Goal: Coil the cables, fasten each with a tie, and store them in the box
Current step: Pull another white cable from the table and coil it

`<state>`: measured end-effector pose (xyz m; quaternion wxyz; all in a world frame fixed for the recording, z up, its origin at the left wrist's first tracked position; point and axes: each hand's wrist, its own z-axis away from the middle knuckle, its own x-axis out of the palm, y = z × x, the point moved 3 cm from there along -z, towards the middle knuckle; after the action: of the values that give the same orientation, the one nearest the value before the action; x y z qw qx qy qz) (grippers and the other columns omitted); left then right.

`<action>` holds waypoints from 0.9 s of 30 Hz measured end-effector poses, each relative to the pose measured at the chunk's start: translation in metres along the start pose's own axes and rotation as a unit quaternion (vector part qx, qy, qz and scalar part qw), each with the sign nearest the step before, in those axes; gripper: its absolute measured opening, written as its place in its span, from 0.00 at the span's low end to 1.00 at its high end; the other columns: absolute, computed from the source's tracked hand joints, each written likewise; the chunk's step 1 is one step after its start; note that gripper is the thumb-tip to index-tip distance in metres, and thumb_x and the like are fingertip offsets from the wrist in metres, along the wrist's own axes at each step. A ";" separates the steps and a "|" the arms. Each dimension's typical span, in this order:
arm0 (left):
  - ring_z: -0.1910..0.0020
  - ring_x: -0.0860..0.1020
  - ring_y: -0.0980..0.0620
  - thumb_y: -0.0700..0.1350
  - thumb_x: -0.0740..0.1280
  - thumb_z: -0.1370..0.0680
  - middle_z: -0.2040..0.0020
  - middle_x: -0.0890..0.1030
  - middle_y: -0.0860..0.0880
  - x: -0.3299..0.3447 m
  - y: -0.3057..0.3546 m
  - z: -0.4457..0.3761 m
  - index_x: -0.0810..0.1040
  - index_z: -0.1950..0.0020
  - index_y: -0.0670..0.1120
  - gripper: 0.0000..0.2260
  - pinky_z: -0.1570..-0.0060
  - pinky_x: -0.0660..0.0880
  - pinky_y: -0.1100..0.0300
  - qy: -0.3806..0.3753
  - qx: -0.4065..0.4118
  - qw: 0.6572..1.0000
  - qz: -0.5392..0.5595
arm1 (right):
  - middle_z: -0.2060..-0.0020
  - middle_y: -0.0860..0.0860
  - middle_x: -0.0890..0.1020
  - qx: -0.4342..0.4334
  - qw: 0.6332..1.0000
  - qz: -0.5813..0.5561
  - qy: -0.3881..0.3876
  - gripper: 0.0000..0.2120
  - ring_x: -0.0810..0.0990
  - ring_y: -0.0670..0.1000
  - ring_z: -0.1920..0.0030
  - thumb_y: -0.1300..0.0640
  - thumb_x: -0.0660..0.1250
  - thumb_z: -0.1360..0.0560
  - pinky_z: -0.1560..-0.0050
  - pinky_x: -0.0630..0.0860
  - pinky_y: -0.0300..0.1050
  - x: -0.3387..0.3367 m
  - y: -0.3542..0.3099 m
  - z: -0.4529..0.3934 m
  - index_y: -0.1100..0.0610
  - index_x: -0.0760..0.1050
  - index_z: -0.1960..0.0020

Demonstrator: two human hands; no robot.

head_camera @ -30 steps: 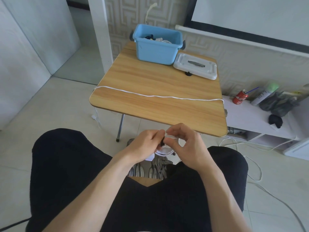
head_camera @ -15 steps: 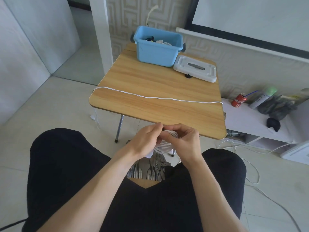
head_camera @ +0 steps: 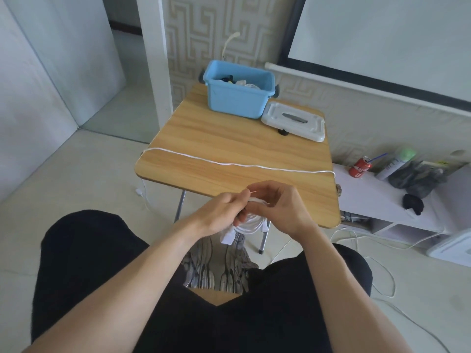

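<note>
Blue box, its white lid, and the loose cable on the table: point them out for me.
Blue box (head_camera: 235,101): head view, on its front wall.
Lid (head_camera: 295,121): head view, on its top face beside the handle recess.
Loose cable (head_camera: 229,164): head view, on the stretch lying across the table's middle.

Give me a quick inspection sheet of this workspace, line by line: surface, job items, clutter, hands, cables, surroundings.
Surface: wooden table.
Job's things: white coil held in front of the table; open blue box at far edge, lid beside it.
Clutter: can, bottle on side shelf.
Grippers: left hand and right hand both grip the coil.
Cables: loose cable straight across table; more on floor.
Surroundings: patterned wall, tiled floor.
</note>
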<state>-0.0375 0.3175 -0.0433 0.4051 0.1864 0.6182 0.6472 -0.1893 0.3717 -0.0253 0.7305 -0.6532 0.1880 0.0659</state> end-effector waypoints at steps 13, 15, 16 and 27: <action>0.70 0.69 0.53 0.50 0.54 0.13 0.71 0.74 0.54 -0.043 0.016 -0.068 0.72 0.66 0.46 0.22 0.63 0.67 0.58 0.087 -0.001 0.996 -0.023 | 0.55 0.43 0.87 -0.036 0.994 0.096 -0.028 0.10 0.85 0.41 0.53 0.53 0.77 0.26 0.48 0.79 0.40 -0.017 -0.026 -0.063 0.51 0.83 0.46; 0.68 0.70 0.50 0.50 0.54 0.14 0.70 0.75 0.52 -0.049 0.019 -0.080 0.74 0.66 0.45 0.23 0.62 0.67 0.57 0.099 -0.008 0.995 0.021 | 0.56 0.42 0.87 -0.038 0.991 0.127 -0.010 0.08 0.83 0.40 0.56 0.52 0.75 0.25 0.54 0.76 0.35 -0.021 -0.032 -0.078 0.48 0.83 0.46; 0.67 0.70 0.49 0.50 0.55 0.14 0.69 0.75 0.50 -0.051 0.022 -0.087 0.75 0.65 0.44 0.23 0.61 0.68 0.57 0.096 -0.014 0.995 0.036 | 0.58 0.43 0.87 -0.038 0.990 0.138 -0.007 0.07 0.83 0.42 0.57 0.52 0.74 0.24 0.56 0.75 0.35 -0.025 -0.035 -0.086 0.47 0.83 0.46; 0.33 0.74 0.43 0.66 0.45 0.18 0.29 0.74 0.43 -0.116 0.057 -0.154 0.74 0.29 0.44 0.34 0.34 0.69 0.48 0.077 -0.136 0.982 -0.105 | 0.66 0.51 0.85 0.029 0.973 0.222 0.060 0.03 0.82 0.48 0.66 0.55 0.69 0.23 0.64 0.75 0.43 -0.043 -0.062 -0.189 0.55 0.79 0.53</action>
<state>-0.0984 0.1355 0.0159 0.4434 0.0133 0.5700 0.6916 -0.2432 0.1849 0.0333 0.7034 -0.5764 0.3742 0.1816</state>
